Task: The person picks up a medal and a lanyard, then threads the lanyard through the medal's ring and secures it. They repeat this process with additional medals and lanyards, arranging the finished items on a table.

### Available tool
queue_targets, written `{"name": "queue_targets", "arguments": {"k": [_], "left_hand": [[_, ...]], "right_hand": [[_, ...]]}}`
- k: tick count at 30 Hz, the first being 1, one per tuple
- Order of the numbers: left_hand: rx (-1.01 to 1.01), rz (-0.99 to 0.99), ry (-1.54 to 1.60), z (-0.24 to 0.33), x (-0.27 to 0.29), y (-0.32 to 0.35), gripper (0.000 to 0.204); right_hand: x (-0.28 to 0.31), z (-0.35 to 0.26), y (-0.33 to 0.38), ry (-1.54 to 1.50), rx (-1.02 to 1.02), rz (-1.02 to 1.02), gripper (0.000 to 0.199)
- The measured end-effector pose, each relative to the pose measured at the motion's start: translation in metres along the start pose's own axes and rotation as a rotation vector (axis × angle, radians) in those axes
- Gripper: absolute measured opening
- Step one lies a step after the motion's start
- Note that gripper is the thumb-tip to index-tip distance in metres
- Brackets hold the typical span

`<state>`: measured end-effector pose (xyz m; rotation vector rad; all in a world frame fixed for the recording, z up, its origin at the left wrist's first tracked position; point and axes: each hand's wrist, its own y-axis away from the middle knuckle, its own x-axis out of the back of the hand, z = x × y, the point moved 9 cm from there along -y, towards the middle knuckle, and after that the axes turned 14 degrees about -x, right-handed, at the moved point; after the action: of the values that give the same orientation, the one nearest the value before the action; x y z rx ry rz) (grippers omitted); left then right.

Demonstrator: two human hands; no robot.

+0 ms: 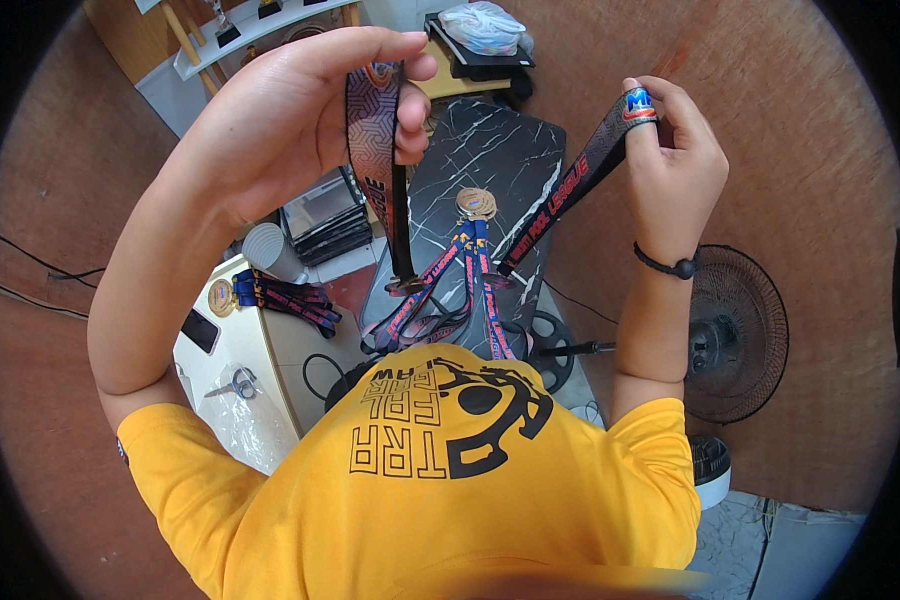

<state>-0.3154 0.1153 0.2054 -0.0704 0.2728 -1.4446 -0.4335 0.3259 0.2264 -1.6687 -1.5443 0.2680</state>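
Both arms are raised, each with a medal on a ribbon. My left hand [280, 115], fingers curled, holds up a patterned grey-and-black ribbon [372, 165]; its medal [405, 287] hangs edge-on below. At the right, my right hand [678, 170] grips the top loop of a similar ribbon [580, 185]. That ribbon slants down to another medal [498, 281]. Between them, a small stack of gold medals [476, 204] lies on the black marble-patterned table [505, 140], with blue-and-pink ribbons [470, 262] trailing toward my body.
Left, a white surface holds more medals [221, 297] with bundled ribbons [295, 300], a phone [201, 331], scissors [238, 384] and clear plastic [250, 425]. Nearby are a white cup [270, 250] and dark stacked cases [328, 222]. A black fan [735, 335] stands right.
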Motion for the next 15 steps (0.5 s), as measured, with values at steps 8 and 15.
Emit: {"name": "queue_targets", "arguments": {"k": [8,15], "left_hand": [[0.02,0.061,-0.096,0.0,0.004,0.0,0.024],[0.049,-0.004,0.039,-0.003,0.001,-0.002,0.023]], "right_hand": [[-0.077,0.034,-0.019,-0.005,-0.111,-0.919,0.015],[-0.103,0.041,0.014,-0.47,-0.624,-1.383,0.017]]}}
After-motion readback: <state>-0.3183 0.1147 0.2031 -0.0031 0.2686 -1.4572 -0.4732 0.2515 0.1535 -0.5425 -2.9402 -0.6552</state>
